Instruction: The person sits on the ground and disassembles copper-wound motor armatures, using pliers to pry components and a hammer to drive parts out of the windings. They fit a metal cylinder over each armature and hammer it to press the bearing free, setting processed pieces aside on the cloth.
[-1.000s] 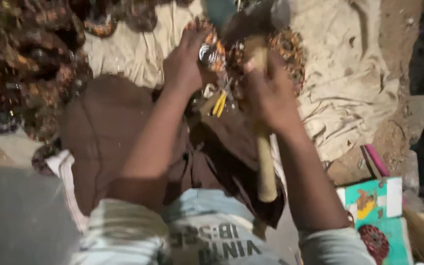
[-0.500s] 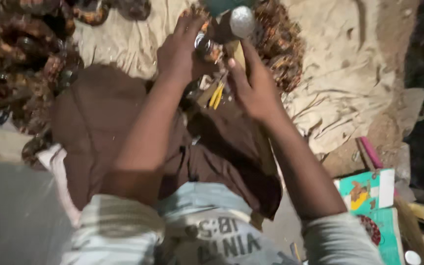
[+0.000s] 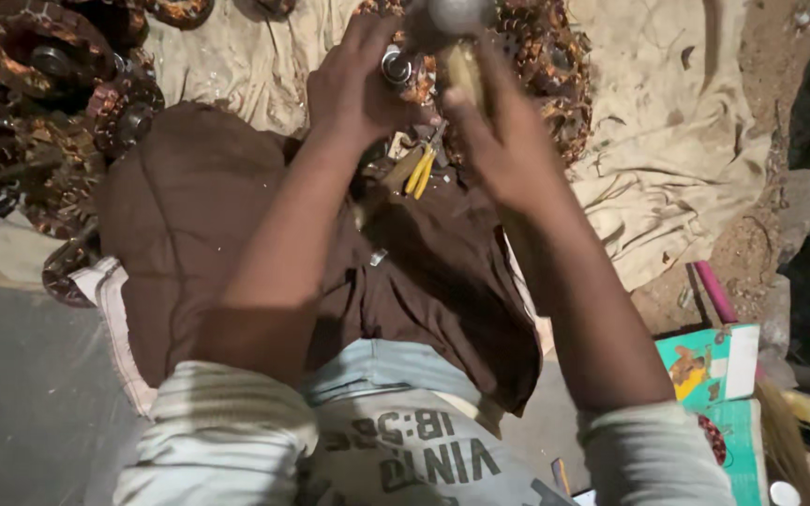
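**Hammer lifted over the part held at the coil pile**

Sandy ground under a crumpled beige cloth [image 3: 686, 141] is the workplace, with heaps of dark copper-wound motor coils [image 3: 39, 103] at the left and another coil pile [image 3: 546, 84] ahead.

Compared with a second ago, the right hand [image 3: 503, 141] sits higher and nearer the top edge: then the pale wooden handle hung down across the lap, now the steel-headed hammer with the wooden handle [image 3: 457, 37] stands almost upright, its blurred grey head at the frame's top. The fingers are wrapped fully round the handle. That reads as a swing in progress, so the hammering appears to continue rather than finish.

The left hand [image 3: 358, 84] has barely shifted; it is closed around a small round silvery metal part [image 3: 396, 66], held just before the coil pile and right beside the hammer. Yellow-handled pliers [image 3: 419, 173] lie on the brown cloth over the lap [image 3: 199, 234], just below both hands.

At the lower right lies a flat teal and white cardboard box with a coloured picture [image 3: 719, 361], a pink stick [image 3: 714, 290] just above it.
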